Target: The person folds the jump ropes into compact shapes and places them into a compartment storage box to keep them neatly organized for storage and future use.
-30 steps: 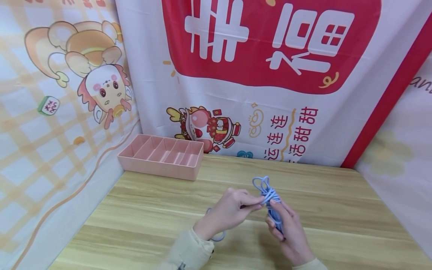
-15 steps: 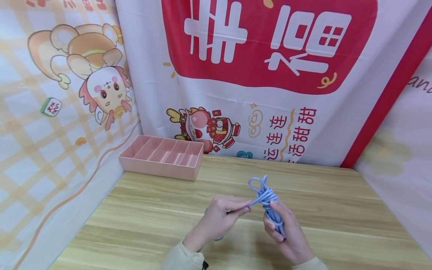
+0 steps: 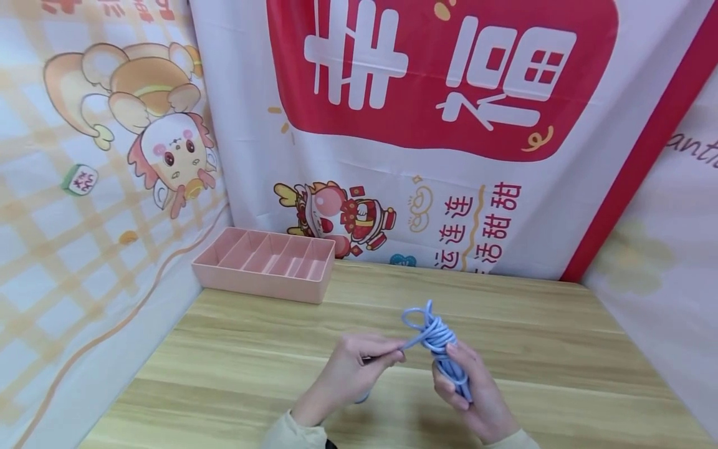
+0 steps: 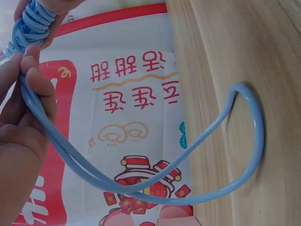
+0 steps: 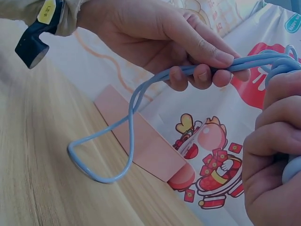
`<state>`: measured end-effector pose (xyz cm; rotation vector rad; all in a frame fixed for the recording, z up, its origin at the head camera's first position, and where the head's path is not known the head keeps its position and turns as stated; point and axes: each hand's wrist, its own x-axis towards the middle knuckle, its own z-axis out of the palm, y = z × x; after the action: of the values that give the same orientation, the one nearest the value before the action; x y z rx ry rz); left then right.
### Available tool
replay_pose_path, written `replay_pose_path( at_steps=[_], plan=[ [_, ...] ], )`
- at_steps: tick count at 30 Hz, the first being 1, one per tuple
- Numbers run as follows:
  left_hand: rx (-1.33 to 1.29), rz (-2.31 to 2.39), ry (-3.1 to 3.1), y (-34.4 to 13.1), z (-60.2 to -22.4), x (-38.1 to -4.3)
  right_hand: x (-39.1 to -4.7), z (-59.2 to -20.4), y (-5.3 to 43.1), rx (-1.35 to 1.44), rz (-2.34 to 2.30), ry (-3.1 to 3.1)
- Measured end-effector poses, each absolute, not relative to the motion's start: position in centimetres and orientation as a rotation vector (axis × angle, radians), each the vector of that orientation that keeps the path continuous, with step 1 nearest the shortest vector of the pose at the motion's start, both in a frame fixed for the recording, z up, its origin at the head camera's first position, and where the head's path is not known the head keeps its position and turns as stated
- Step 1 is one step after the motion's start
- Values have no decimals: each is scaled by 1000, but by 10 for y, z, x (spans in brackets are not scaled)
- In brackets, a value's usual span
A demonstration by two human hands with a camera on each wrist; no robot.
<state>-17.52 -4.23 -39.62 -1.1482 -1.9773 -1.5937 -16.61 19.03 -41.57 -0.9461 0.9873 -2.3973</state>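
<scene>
The left hand point(image 3: 356, 365) pinches doubled blue cord point(image 3: 437, 337) between its fingers point(image 3: 386, 345); the right hand point(image 3: 477, 393) grips the wound bundle above the tabletop point(image 3: 224, 368).

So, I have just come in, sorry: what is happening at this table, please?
A person is handling a blue cord with both hands above the wooden table. The right hand grips the bundle, which has turns of cord wrapped round it. The left hand pinches a doubled length leading out from these turns, and its loop hangs below that hand. The pink divided tray stands at the back left, apart from both hands.
</scene>
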Motion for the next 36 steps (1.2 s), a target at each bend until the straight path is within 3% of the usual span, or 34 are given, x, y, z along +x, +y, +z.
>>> replay_pose_path(
  at_steps=[8,17,26,36],
  plan=[
    [-1202,-1839,-2209,-50,-396,-181,-167,-419,192,-1084,-2313,956],
    [-1397,-1696,-2645,-54,-370,-212,-171,-419,199,-1182,-2122,1065],
    [-1533,-873,-3056,-36,-324,-242,-171,-410,200,-969,-1869,1702],
    [-1484,-452,-3021,0,-302,-233,-168,-406,191,-759,-1665,2044]
  ],
)
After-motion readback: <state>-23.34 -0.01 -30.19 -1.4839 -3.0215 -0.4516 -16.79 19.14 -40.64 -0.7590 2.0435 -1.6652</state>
